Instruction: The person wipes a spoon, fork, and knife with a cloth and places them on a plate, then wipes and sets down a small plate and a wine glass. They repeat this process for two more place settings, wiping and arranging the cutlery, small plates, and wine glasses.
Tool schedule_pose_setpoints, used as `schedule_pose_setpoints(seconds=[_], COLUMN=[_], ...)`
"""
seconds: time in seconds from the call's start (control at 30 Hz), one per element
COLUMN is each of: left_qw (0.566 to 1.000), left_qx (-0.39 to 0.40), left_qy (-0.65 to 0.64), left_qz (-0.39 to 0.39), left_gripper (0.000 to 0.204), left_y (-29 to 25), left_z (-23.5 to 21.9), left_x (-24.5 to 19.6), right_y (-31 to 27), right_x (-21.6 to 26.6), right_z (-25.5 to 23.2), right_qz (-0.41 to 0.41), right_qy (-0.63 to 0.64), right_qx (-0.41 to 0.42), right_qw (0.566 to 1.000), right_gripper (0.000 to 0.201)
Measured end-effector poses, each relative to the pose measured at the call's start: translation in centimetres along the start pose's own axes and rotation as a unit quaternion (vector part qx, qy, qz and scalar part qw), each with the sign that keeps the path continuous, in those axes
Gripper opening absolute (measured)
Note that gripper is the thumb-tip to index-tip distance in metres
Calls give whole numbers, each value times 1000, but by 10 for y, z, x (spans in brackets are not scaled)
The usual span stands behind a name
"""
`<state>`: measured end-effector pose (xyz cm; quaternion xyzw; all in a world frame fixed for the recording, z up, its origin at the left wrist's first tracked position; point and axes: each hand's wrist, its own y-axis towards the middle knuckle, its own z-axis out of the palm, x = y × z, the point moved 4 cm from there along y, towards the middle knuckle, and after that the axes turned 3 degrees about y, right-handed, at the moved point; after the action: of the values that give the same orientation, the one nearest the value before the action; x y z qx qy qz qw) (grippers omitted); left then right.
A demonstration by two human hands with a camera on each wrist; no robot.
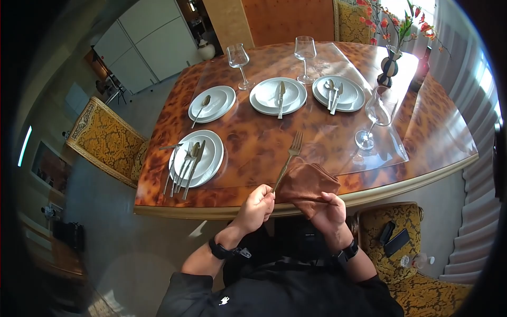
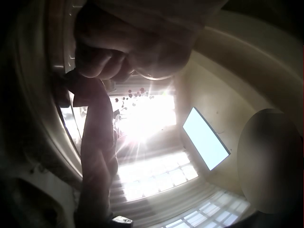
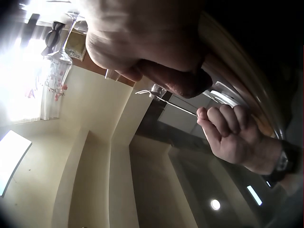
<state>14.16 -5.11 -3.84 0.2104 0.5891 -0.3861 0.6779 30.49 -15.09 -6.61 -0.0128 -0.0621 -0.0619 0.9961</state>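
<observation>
In the head view my left hand (image 1: 256, 207) pinches the handle end of a fork (image 1: 290, 156), whose tines point up and away over the table. My right hand (image 1: 331, 214) holds a brown cloth napkin (image 1: 306, 186), thumb on top of it, just right of the fork handle. The napkin hangs over the table's front edge and overlaps the lower handle. From the right wrist, the left hand (image 3: 232, 135) shows curled fingers around the end of the thin fork (image 3: 176, 107). The left wrist view is dark and backlit; the left hand (image 2: 133, 47) fills its top.
On the glossy brown table (image 1: 248, 158), a near-left plate stack (image 1: 214, 161) bears several pieces of cutlery. Three more stacks, including a middle plate (image 1: 259, 98), stand farther back with cutlery. A wine glass (image 1: 377, 108) stands at right, near a vase (image 1: 389, 68). Chairs, including one at left (image 1: 105, 140), flank the table.
</observation>
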Motion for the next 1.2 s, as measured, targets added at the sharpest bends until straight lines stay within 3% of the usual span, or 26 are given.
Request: schedule_pose_setpoints(seconds=[0.13,0.4,0.53,0.6,0.67,0.7,0.77,0.8,0.9,0.93,1.13,1.2], left_qw=[997,986,992,990,939,878,695,676,669,690,694,686], left_qx=[66,142,114,13,-76,-111,-174,-173,-160,-172,-167,-198], left_qy=[23,-24,-5,139,315,411,574,591,598,575,578,548], left_qz=[-29,-83,-56,25,118,218,397,404,412,405,396,436], left_gripper=[15,25,26,29,34,38,45,53,51,52,53,50], left_y=[-35,-92,-108,-111,-115,-111,-104,-103,-104,-108,-112,-106], left_z=[-8,-31,-49,-48,-39,-38,-33,-29,-29,-30,-57,-65], left_x=[22,21,18,9,-11,-13,-8,-6,-1,-3,-5,-11], right_y=[4,-10,-24,-25,-24,-24,-27,-27,-26,-26,-25,-22], right_x=[-16,-12,-2,-3,-18,-29,-57,-66,-70,-68,-49,-43], right_z=[1,9,25,27,20,20,27,27,31,34,44,34], right_qz=[-17,-73,-126,-132,-99,-82,0,9,22,23,-21,-34], right_qy=[19,-33,-23,-12,-65,-92,-66,-64,-56,-53,-42,3], right_qx=[6,5,10,4,-9,-14,-8,-7,-4,-3,-20,-28], right_qw=[1000,997,992,991,993,992,998,998,998,998,999,999], right_gripper=[54,55,57,59,60,60,58,58,57,56,59,56])
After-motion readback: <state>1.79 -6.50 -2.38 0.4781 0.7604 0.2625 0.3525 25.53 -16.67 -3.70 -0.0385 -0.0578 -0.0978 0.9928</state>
